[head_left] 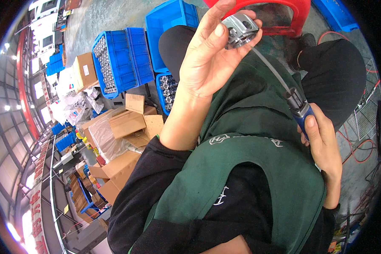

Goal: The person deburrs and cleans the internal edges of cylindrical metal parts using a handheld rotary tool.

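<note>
Cardboard box [85, 71]: far left, closed; contents not visible.
Blue bin [119, 59]: tipped in view, packed with rows of small metal parts [104, 65].
Open carton [129, 122]: flaps up; contents unclear.
Lower blue bin [159, 94]: holds loose metal parts [169, 89], partly behind the forearm.
Upper blue crate [151, 23]: inner walls showing, partly behind the knee.
Left hand [208, 59]: grip closed, thumb and fingers around the machined metal housing [242, 29], raised above the lap.
Progress: housing appears mid-work; finished and remaining surfaces cannot be told apart. Binned parts' state also unclear.
Thin shaft [271, 70]: reaches up to the housing's lower edge; contact uncertain.
Right hand [324, 142]: grip closed around the blue-bodied hand tool [301, 112].
</note>
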`<action>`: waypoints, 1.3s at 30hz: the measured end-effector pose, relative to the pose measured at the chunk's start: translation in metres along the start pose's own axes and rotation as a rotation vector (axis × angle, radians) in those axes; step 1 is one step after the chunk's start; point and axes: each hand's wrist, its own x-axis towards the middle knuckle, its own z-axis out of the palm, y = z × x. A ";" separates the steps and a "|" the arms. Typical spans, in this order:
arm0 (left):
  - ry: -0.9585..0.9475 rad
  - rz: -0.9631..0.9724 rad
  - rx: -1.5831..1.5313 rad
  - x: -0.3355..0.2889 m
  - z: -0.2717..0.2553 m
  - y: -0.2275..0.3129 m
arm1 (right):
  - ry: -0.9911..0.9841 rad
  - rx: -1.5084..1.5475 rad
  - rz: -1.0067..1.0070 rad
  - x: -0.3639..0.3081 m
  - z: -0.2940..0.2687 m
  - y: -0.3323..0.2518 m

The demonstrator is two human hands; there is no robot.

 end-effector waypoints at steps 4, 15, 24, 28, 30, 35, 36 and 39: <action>-0.041 0.025 0.032 -0.002 0.001 -0.001 | 0.023 -0.020 -0.025 0.005 0.004 -0.002; -0.062 0.062 0.057 -0.003 -0.002 -0.008 | -0.108 0.043 0.073 0.009 0.006 -0.008; 0.243 -0.022 -0.270 -0.002 0.000 -0.005 | -0.291 0.478 0.207 0.014 -0.005 0.005; 0.221 -0.053 -0.586 0.000 -0.007 -0.002 | -0.155 0.418 0.060 0.015 -0.010 0.011; 0.181 -0.129 -0.739 -0.002 -0.007 0.002 | -0.102 0.406 0.059 0.018 -0.014 0.014; 0.126 -0.164 -0.835 -0.007 -0.005 0.005 | 0.133 0.315 0.098 0.023 -0.025 0.028; 0.114 -0.188 -0.847 -0.007 -0.004 0.005 | 0.169 0.335 0.121 0.023 -0.028 0.030; 0.082 -0.236 -0.893 -0.009 -0.003 0.005 | 0.191 0.354 0.124 0.022 -0.035 0.039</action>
